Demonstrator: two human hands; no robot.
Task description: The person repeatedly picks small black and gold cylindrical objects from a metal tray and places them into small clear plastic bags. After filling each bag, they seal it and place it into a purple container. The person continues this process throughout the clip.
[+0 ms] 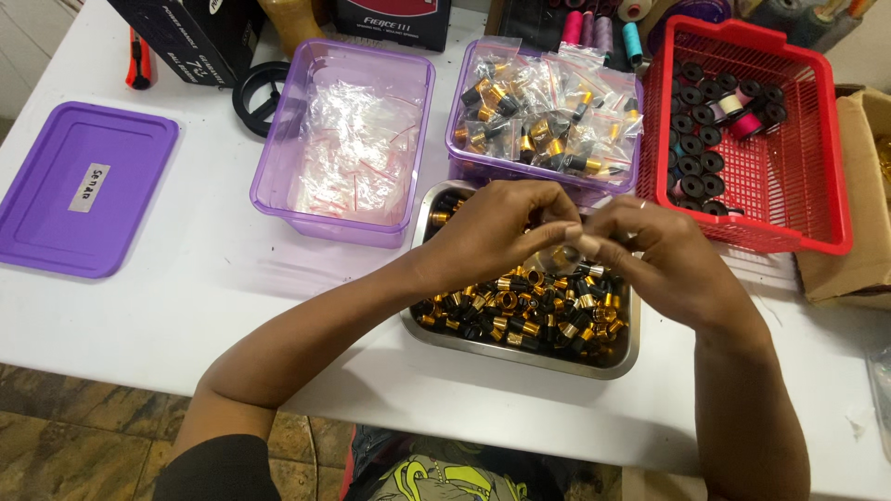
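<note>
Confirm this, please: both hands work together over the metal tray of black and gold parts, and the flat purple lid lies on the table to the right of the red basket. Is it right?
Not quite. The head view shows the purple lid at the far left of the table, not right of the red basket. The rest holds: the left hand and right hand meet over the metal tray of black and gold parts.

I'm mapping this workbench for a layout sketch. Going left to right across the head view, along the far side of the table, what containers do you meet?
Purple lid → purple tub of empty bags → purple tub of bagged parts → red basket of spools → cardboard box.
</note>
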